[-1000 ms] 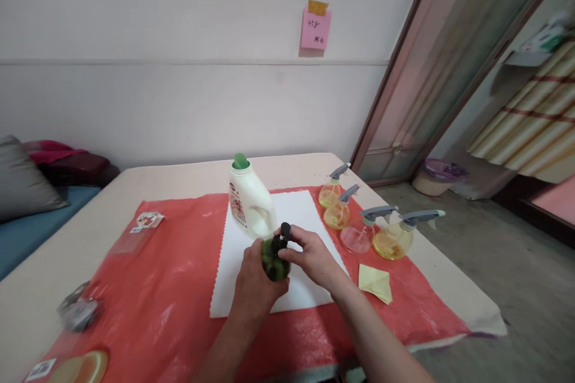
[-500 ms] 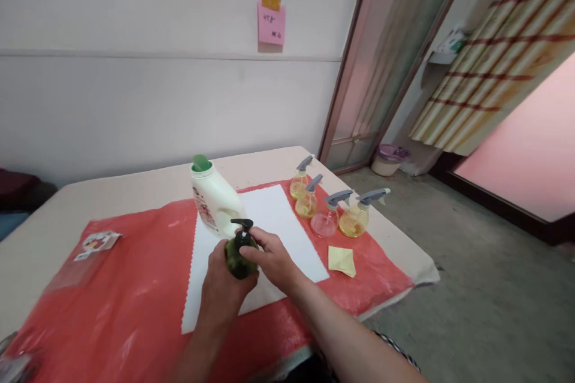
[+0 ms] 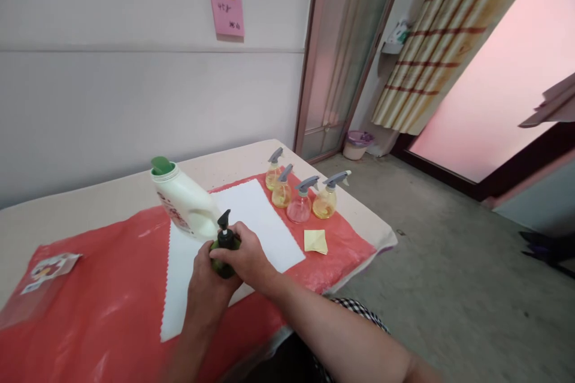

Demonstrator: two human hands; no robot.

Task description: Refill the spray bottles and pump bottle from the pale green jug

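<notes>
A dark green pump bottle [image 3: 221,268] with a black pump head [image 3: 224,221] is upright between my hands, above the front of a white sheet [image 3: 265,215]. My left hand [image 3: 204,284] wraps round the body of the bottle from the left. From the right, my right hand [image 3: 249,256] closes round its upper part by the black collar, thumb across the front. Just behind the bottle stands a large white jug [image 3: 186,200], with a green piece [image 3: 162,164] in its open mouth.
Several small spray bottles [image 3: 299,209] with grey triggers stand at the right on red plastic sheeting [image 3: 117,287]. A pad of yellow paper [image 3: 315,241] lies before them. At the left is a clear packet [image 3: 45,281]. A pink note [image 3: 227,14] hangs on the wall.
The view has swung right, so everything sits further left. The pump's spout, pointing left before, now points away and slightly right. My right hand has closed further round the bottle's upper part.
</notes>
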